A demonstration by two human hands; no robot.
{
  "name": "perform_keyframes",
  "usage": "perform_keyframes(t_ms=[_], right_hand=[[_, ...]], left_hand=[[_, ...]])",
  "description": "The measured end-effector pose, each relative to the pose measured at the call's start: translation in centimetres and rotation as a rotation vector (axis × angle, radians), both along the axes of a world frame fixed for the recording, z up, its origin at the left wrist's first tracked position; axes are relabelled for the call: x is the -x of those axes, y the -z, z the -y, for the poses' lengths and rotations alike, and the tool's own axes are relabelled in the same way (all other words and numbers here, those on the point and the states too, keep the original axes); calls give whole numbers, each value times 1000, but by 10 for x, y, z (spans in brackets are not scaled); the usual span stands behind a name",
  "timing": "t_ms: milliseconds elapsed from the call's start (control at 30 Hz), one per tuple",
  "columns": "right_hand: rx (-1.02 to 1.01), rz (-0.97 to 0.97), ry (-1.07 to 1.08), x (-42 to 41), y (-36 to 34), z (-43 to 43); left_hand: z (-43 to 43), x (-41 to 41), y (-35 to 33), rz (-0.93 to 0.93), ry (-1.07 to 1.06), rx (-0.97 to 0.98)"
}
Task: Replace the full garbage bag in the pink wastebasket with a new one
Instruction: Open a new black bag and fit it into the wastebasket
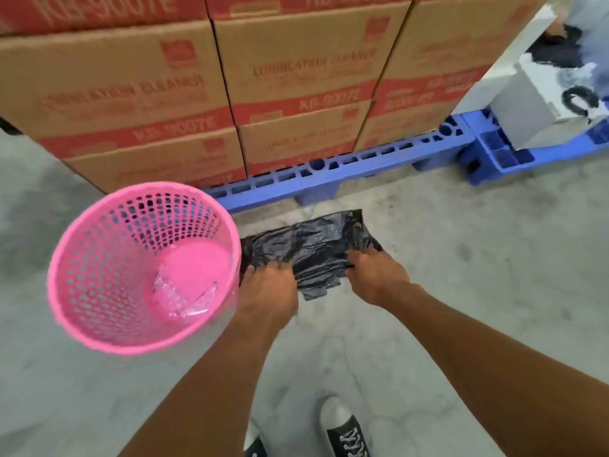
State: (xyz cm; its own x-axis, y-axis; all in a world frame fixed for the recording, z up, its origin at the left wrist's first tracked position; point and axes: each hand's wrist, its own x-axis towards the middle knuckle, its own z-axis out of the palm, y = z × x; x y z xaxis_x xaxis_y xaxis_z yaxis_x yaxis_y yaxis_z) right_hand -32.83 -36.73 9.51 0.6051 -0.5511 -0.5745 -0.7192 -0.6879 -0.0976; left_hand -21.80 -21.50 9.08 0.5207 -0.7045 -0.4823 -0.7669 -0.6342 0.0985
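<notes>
- My left grip (pixel 268 291) and right grip (pixel 375 278) both pinch the near edge of the crumpled black plastic garbage bag (pixel 316 242), fingers curled; the bag stretches crosswise between them.
- The pink perforated plastic wastebasket (pixel 95 275) stands just left of my left grip, the nearer one.

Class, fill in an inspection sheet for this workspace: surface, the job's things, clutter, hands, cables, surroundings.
Surface: grey concrete floor.
Job's things: pink wastebasket, unlined; black garbage bag held beside it, crumpled.
Clutter: clear plastic scrap on the wastebasket's bottom.
Hands: left hand and right hand each grip the bag's near edge.
Cables: black loop on the white blocks, perhaps a cable; too blurred.
Surroundings: stacked cardboard boxes on a blue pallet; the person's shoes below.
</notes>
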Motion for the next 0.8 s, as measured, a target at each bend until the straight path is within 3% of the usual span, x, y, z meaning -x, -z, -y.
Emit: perform_keyframes(t_ms=[167, 367, 600, 800], right_hand=[[24, 3, -50, 8, 123, 26], [89, 1, -166, 8, 219, 61], [130, -62, -240, 17, 276, 94], [50, 10, -193, 20, 310, 98]], left_hand=[[3, 6, 122, -31, -87, 11], [17, 8, 230, -23, -158, -5], [21, 7, 294, -154, -346, -95], [14, 12, 320, -164, -430, -9]])
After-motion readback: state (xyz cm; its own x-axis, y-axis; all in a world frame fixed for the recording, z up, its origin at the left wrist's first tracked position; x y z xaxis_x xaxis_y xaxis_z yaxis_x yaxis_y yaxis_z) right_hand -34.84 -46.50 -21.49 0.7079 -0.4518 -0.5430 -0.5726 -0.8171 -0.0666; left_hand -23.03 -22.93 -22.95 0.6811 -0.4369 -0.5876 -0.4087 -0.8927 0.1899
